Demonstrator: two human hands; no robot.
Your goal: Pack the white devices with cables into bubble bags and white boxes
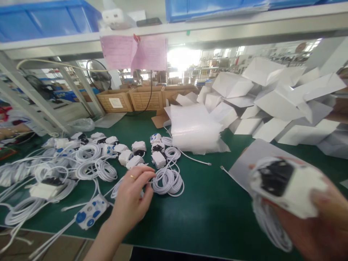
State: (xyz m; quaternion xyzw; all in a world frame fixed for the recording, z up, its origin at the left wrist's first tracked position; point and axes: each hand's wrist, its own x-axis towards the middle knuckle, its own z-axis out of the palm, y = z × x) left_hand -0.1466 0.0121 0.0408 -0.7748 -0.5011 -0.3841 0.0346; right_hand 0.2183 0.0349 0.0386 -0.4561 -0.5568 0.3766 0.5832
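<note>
My right hand (323,210), blurred by motion, grips a white box-shaped device (301,192) with a black end; a coil of white cable (272,226) hangs below it. Its cable plug (222,168) sticks out to the left over the green table. My left hand (135,192), a ring on one finger, hovers with loosely bent fingers, thumb and forefinger apart and nothing visible between them. Just right of its fingertips lies a coiled white cable (168,182), below several similar devices (158,159). A white device with blue discs (91,212) lies left of my left wrist.
More devices and coiled cables (88,152) spread over the left of the table. Behind stand a stack of clear plastic bags (194,127), a heap of folded white boxes (282,98) and cardboard cartons (145,99). A shelf (223,32) crosses overhead; a person's arm (16,128) shows far left.
</note>
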